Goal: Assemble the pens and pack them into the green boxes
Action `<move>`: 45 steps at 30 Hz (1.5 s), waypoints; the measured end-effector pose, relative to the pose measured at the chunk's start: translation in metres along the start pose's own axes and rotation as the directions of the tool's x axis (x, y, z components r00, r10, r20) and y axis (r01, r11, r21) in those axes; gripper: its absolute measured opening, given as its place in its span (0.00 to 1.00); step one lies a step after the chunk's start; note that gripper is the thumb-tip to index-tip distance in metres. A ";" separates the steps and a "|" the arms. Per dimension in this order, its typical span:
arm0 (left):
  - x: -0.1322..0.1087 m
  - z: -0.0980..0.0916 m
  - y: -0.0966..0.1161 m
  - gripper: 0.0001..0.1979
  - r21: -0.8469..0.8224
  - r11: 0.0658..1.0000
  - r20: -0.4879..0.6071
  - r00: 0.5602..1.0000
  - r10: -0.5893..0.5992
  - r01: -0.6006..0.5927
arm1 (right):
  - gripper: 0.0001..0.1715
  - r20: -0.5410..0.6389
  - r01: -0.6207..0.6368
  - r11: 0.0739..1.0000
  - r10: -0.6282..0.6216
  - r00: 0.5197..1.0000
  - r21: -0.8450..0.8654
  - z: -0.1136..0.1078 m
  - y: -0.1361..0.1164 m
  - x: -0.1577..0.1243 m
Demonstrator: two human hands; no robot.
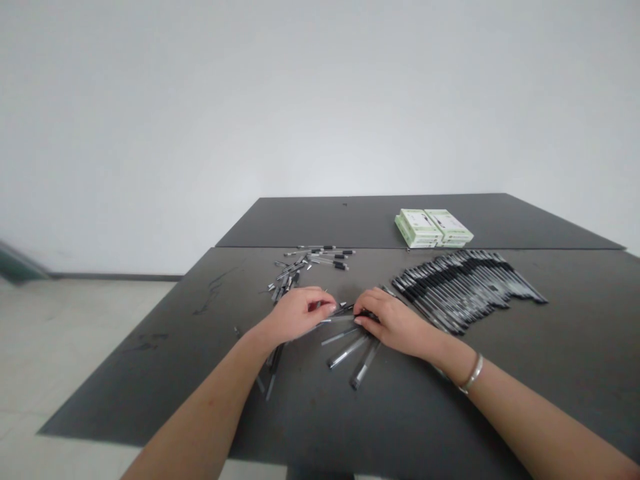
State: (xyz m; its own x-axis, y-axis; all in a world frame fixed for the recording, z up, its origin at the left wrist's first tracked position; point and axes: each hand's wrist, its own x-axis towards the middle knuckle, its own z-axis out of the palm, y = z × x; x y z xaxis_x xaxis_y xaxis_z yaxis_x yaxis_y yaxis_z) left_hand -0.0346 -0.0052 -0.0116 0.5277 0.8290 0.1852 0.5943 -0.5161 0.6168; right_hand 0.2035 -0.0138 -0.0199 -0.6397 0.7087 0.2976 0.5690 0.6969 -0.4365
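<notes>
Both hands meet over the middle of a dark table [575,347]. My left hand [297,313] is curled, its fingertips pinched on a thin pen part. My right hand [393,321] is also closed, gripping the black end of a pen [350,313] that spans the gap between the two hands. Loose clear pens [350,350] lie just below the hands. A silver bangle [473,373] sits on my right wrist.
A long row of assembled black-capped pens [465,287] lies to the right. Scattered pen parts [310,260] lie behind the left hand. Two green-white boxes [433,228] rest on the far table. The table's left edge drops to a pale floor [65,347].
</notes>
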 end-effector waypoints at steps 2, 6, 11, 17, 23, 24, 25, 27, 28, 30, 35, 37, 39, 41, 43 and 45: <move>-0.001 0.001 0.000 0.12 -0.025 1.000 0.006 1.000 0.001 -0.001 | 0.04 -0.016 -0.024 0.999 0.025 1.000 0.035 -0.001 -0.002 0.000; -0.002 0.003 -0.001 0.13 -0.091 0.996 0.019 1.000 -0.018 0.020 | 0.06 -0.051 -0.055 0.994 0.060 0.997 0.099 -0.001 -0.007 0.001; 0.000 -0.003 0.002 0.12 -0.089 0.996 0.015 1.000 0.008 -0.006 | 0.10 -0.151 -0.144 0.934 0.202 0.968 0.326 0.003 0.004 0.000; 0.001 -0.011 0.007 0.13 -0.155 0.981 -0.119 0.984 -0.134 0.115 | 0.07 -0.238 -0.209 0.924 0.292 0.926 0.322 0.003 0.024 0.001; 0.000 -0.010 0.007 0.13 -0.191 0.970 -0.170 0.969 -0.182 0.149 | 0.08 -0.203 -0.018 0.998 0.030 0.979 0.057 0.007 0.019 0.007; 0.000 -0.010 0.007 0.13 -0.194 0.969 -0.172 0.968 -0.184 0.150 | 0.07 -0.183 -0.011 0.999 0.016 0.983 0.030 0.008 0.017 0.007; 0.000 -0.009 0.007 0.13 -0.195 0.969 -0.172 0.968 -0.185 0.151 | 0.07 -0.167 -0.008 1.000 0.010 0.986 0.009 0.009 0.015 0.008; 0.000 -0.009 0.006 0.13 -0.191 0.970 -0.169 0.969 -0.181 0.148 | 0.06 -0.138 -0.013 1.000 0.010 0.990 -0.018 0.012 0.014 0.009; 0.000 -0.009 0.006 0.13 -0.187 0.972 -0.165 0.970 -0.176 0.145 | 0.06 -0.123 -0.015 1.000 0.011 0.992 -0.027 0.013 0.014 0.009; 0.000 -0.010 0.006 0.13 -0.178 0.974 -0.159 0.973 -0.168 0.139 | 0.06 -0.097 -0.014 0.999 0.010 0.995 -0.044 0.015 0.015 0.009; 0.000 -0.011 0.006 0.13 -0.176 0.975 -0.156 0.974 -0.164 0.137 | 0.05 -0.068 -0.029 0.997 0.024 0.997 -0.066 0.018 0.018 0.010; 0.001 -0.010 0.005 0.13 -0.184 0.973 -0.160 0.973 -0.168 0.137 | 0.05 -0.054 -0.032 0.996 0.027 0.998 -0.078 0.017 0.017 0.011; 0.001 -0.010 0.005 0.13 -0.194 0.971 -0.163 0.972 -0.171 0.138 | 0.05 -0.039 -0.029 0.995 0.025 0.999 -0.097 0.017 0.016 0.011; 0.001 -0.010 0.004 0.13 -0.202 0.970 -0.162 0.972 -0.169 0.135 | 0.05 -0.022 -0.019 0.993 0.017 1.000 -0.117 0.016 0.016 0.011; 0.001 -0.010 0.004 0.13 -0.204 0.970 -0.160 0.973 -0.165 0.130 | 0.05 -0.006 -0.005 0.990 0.004 1.000 -0.139 0.016 0.016 0.011; 0.001 -0.010 0.004 0.13 -0.202 0.971 -0.163 0.974 -0.160 0.126 | 0.05 0.006 0.007 0.988 -0.006 1.000 -0.157 0.016 0.016 0.011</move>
State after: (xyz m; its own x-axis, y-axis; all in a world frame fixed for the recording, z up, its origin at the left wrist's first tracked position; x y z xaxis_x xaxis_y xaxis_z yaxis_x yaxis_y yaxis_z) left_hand -0.0375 -0.0042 -0.0012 0.3201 0.9247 0.2062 0.5212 -0.3537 0.7767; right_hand 0.1969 0.0035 -0.0373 -0.6461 0.7038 0.2954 0.6388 0.7104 -0.2953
